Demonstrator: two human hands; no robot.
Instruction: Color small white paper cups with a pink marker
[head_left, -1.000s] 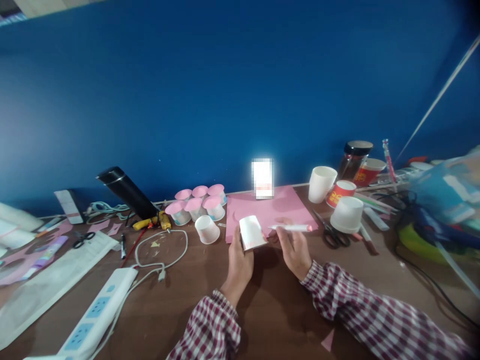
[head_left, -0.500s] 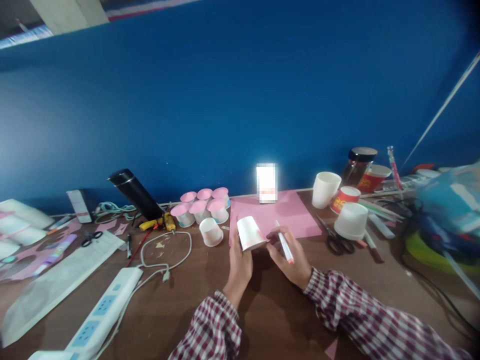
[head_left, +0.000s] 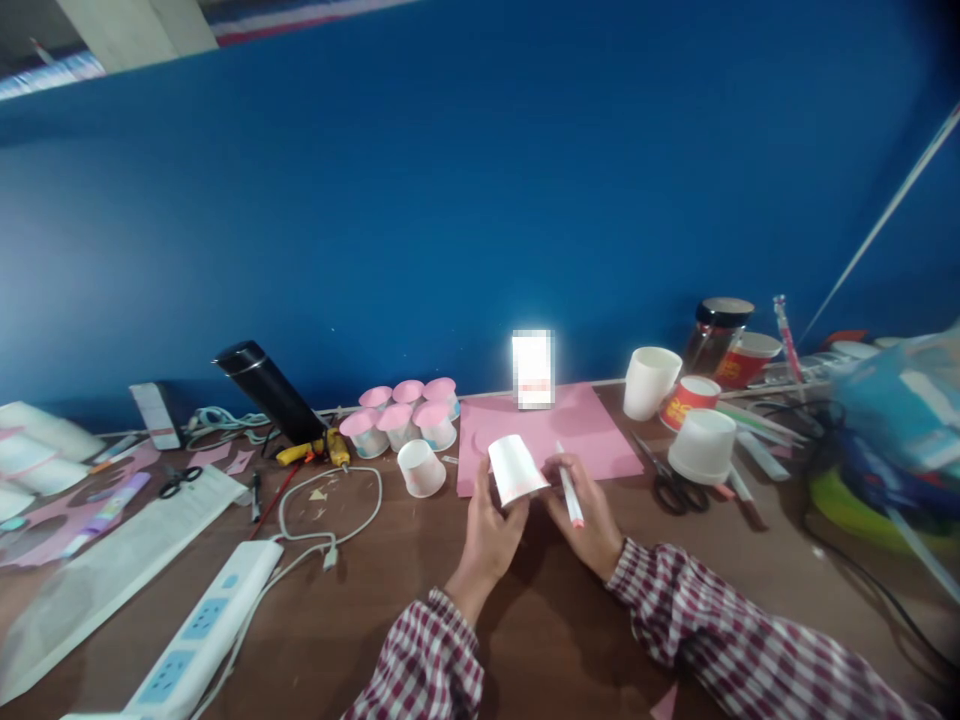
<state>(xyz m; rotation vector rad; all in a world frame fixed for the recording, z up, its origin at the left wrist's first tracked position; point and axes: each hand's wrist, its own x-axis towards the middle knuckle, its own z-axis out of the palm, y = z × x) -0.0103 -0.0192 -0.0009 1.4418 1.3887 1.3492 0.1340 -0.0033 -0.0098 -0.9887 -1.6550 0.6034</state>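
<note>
My left hand [head_left: 491, 535] holds a white paper cup [head_left: 516, 468], tilted with its wide end toward me and pink marks near the rim. In my right hand [head_left: 589, 515] is a white marker [head_left: 570, 490] with a reddish end, lying between thumb and fingers. The right fingertips are close to the cup's right edge; whether they touch it I cannot tell. Beneath and beyond the cup lies a pink paper sheet [head_left: 555, 440]. To the left stands a white paper cup [head_left: 421, 468], beside several cups with pink tops [head_left: 397, 425].
Scissors [head_left: 679, 490], an upturned white cup [head_left: 703, 447] and a red cup [head_left: 690, 400] are at right. A power strip [head_left: 202, 630], a white cable [head_left: 330, 550] and a black flask [head_left: 270, 392] stand at left. A blue partition [head_left: 450, 200] closes off the back.
The held cup and my left hand have shifted a little to the right, and the cup has turned slightly. The marker stays in my right hand, its angle slightly changed.
</note>
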